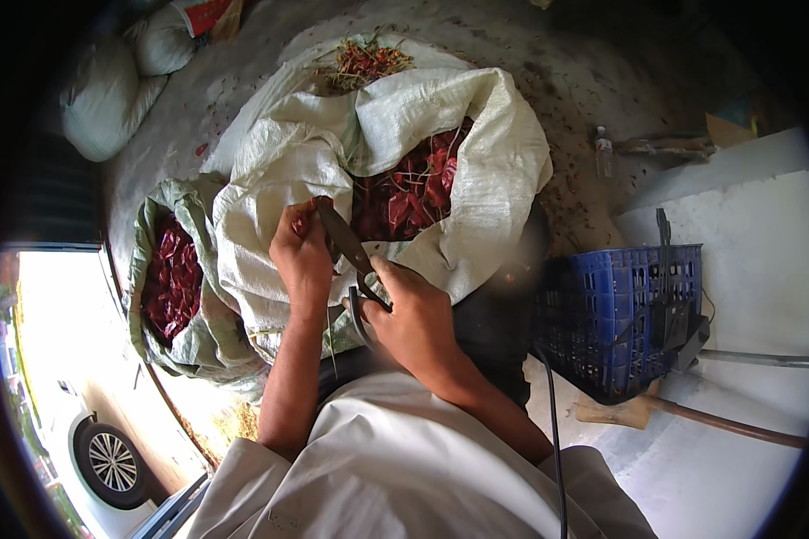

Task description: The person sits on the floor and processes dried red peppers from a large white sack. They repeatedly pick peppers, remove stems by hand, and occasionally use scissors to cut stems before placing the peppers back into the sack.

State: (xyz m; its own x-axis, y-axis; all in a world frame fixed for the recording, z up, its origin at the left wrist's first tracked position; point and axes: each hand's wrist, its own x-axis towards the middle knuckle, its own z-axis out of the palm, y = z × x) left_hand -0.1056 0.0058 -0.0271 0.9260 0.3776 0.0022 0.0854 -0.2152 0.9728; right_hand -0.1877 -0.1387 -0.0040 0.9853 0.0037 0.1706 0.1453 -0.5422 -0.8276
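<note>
My left hand (301,255) is closed around a dried red chili (303,222), of which only a part shows between the fingers. My right hand (413,310) grips the handles of dark scissors (343,238). Their blades reach up to the chili at my left fingertips. Beneath and beyond both hands, a large white woven sack (288,171) lies with its mouth rolled wide. Dark red dried chilies (409,193) fill it, with some thin pale stems among them. The lower fingers of my left hand are partly hidden.
A greenish sack (208,211) of chilies stands at the left. Cut stems (368,65) lie heaped on white sacking at the far side. On the right are a blue plastic crate (616,314), a plastic bottle (603,154) and a pale block (737,211). Full sacks (103,99) sit far left.
</note>
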